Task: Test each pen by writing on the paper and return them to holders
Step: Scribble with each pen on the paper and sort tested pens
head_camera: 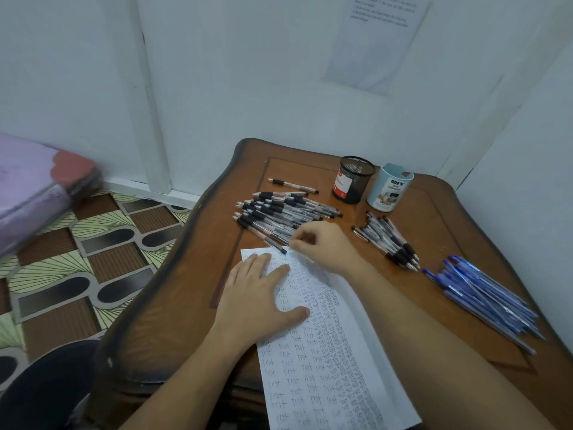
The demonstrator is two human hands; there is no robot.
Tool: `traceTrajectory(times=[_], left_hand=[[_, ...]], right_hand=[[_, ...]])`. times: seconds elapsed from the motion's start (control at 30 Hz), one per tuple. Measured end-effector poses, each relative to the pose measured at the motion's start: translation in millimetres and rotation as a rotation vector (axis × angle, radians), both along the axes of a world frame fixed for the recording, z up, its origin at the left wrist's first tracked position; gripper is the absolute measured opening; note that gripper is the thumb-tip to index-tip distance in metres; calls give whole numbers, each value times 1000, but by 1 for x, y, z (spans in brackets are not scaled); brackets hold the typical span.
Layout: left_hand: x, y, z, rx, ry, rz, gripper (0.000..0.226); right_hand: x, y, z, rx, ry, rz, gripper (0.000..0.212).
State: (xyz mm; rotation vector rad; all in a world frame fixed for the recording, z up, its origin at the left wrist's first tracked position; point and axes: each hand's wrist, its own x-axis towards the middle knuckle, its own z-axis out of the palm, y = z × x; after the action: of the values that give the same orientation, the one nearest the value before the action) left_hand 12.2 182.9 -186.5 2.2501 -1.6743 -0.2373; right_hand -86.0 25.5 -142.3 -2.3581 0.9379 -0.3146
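A person seated at a wooden desk (434,200) tests pens one by one. The left hand (260,293) lies flat, fingers straight, pressing down the paper (335,377), which runs from the centre to 6 o'clock and is crowded with rows of the word "test". The right hand (322,246), fingers curled, appears to pinch the end of a clear-barrelled pen (274,243) at the sheet's top edge, though the fingertips hide the exact contact.

Untested or finished stock lies in heaps: black-grip pens (285,209) at 11 o'clock, a smaller heap (390,240) at 2 o'clock, and blue pens (483,299) at 3 o'clock. The two holders, a black mesh cup (353,178) and a pale blue cup (389,187), stand side by side at 1 o'clock, with no pens showing above their rims.

The pen looks light, stiff and smooth, likely to roll on the polished wood. It is best taken at the rubber grip near the tip, where fingers will not slip. The thin sheet would slide without the steadying palm.
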Motion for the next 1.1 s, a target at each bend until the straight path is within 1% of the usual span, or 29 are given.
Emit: traceTrajectory(times=[0.07, 0.13, 0.2, 0.3, 0.37, 0.43, 0.53, 0.6, 0.67, 0.73, 0.8, 0.87, 0.97, 1.1], left_hand=[[0, 1, -1, -6, -2, -2, 86], [0, 1, -2, 1, -7, -5, 88], [0, 1, -2, 7, -11, -2, 88], [1, 0, -1, 6, -15, -2, 87], [1, 0, -1, 7, -16, -6, 87], [2, 0, -1, 17, -18, -9, 90], [2, 1, 1, 54, -22, -9, 93], [2, 1, 3, 87, -26, -7, 94], [2, 1, 4, 102, -42, -7, 97], [2, 1, 4, 111, -63, -5, 102], [1, 2, 4, 126, -72, 1, 102], [1, 2, 5, 138, -75, 8, 101], [1, 5, 7, 161, -81, 8, 112], [7, 9, 8, 180, -100, 11, 105]], right_hand=[[11, 10, -9, 0, -33, -19, 11], [15, 15, -13, -45, -2, -41, 11], [16, 16, -14, -48, 6, -58, 10], [14, 16, -11, 11, -51, -91, 9], [6, 13, -5, 84, -125, -159, 8], [-6, 9, 5, 203, -272, -273, 8], [-27, 10, 23, 514, -652, -471, 9], [-42, 15, 34, 697, -898, -528, 11], [-57, 22, 42, 778, -1062, -550, 12], [-69, 31, 46, 822, -1173, -565, 17], [-80, 37, 44, 825, -1174, -579, 24], [-88, 41, 38, 803, -1085, -576, 26], [-95, 47, 28, 775, -977, -555, 24], [-97, 51, 23, 807, -973, -541, 16]])
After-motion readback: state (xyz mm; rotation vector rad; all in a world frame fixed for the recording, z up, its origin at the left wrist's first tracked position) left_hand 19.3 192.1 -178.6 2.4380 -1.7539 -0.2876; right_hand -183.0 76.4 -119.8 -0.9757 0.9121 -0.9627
